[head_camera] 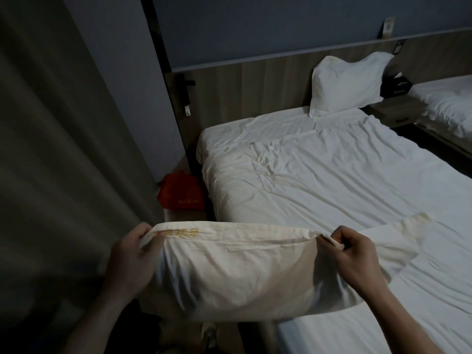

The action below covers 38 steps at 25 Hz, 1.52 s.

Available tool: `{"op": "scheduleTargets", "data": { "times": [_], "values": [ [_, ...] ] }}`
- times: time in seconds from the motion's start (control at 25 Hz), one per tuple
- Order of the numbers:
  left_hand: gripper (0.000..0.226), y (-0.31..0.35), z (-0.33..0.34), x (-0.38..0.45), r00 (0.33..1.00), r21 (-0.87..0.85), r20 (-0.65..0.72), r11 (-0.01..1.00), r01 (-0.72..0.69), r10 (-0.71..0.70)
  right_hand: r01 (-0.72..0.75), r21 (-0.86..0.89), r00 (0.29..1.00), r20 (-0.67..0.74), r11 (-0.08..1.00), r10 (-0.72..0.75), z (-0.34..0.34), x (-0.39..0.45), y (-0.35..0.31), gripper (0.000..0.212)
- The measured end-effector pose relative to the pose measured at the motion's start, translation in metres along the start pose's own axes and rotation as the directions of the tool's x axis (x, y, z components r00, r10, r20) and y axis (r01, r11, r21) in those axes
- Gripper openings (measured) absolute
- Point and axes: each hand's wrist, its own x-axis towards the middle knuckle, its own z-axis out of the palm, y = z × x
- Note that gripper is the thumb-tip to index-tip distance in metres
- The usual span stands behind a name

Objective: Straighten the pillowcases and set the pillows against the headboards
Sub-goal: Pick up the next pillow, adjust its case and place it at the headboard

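I hold the pillow (229, 272) up in front of me at the foot end of the bed (319, 175), its long axis running left to right between my two hands. My left hand (130, 254) pinches the top left corner of the pillowcase (237, 236), fingers (145, 232) curled over the hem beside some yellow embroidery; my right hand (355, 254) pinches the top right corner, thumb and fingers closed on a fold of cloth. Both grips sit on the upper edge, so the pillow hangs below my fingers and partly over the mattress edge.

The headboard (255, 88) lies well ahead and a little to the right. A second pillow (347, 85) already leans against it on the right side, so the free spot is to that pillow's left. My left hand is on the side nearer that spot.

The room is dim. The embroidery is unreadable, and loose cloth trails beyond my right hand; I cannot tell whether it is slack case or bedding. The pillow's lower edge hides the floor, and a red bag (181, 190) sits beside the bed. Another bed (447, 108) is cut off at the right.
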Motion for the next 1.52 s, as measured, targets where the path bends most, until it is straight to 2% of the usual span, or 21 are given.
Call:
{"op": "scheduleTargets", "data": {
  "times": [0.12, 0.36, 0.72, 1.04, 1.24, 1.52],
  "values": [
    [0.035, -0.014, 0.001, 0.068, 0.998, -0.006, 0.028, 0.998, -0.062, 0.062, -0.025, -0.002, 0.999, -0.024, 1.000, 0.024, 0.032, 0.039, -0.016, 0.047],
    [0.032, -0.014, 0.005, 0.193, 0.985, -0.075, 0.155, 0.995, -0.071, 0.082, -0.056, -0.009, 0.991, -0.123, 0.998, 0.055, 0.077, 0.098, -0.044, 0.047],
    [0.037, 0.016, 0.051, 0.327, 0.975, 0.024, 0.151, 0.985, -0.171, 0.166, -0.109, 0.038, 0.976, -0.187, 0.993, 0.114, 0.113, 0.219, -0.050, 0.045],
    [0.040, 0.017, 0.071, 0.420, 0.983, -0.009, 0.114, 0.989, -0.145, 0.145, -0.073, 0.069, 0.985, -0.151, 0.995, 0.082, 0.141, 0.326, -0.070, 0.045],
    [0.039, 0.019, 0.083, 0.483, 0.976, -0.060, 0.160, 0.988, -0.139, 0.147, -0.071, 0.079, 0.982, -0.169, 0.994, 0.084, 0.167, 0.386, -0.080, 0.046],
    [0.040, -0.021, 0.092, 0.603, 0.977, -0.071, 0.187, 0.993, -0.094, 0.106, -0.080, 0.088, 0.973, -0.211, 0.993, 0.098, 0.237, 0.478, -0.116, 0.045]
  ]
}}
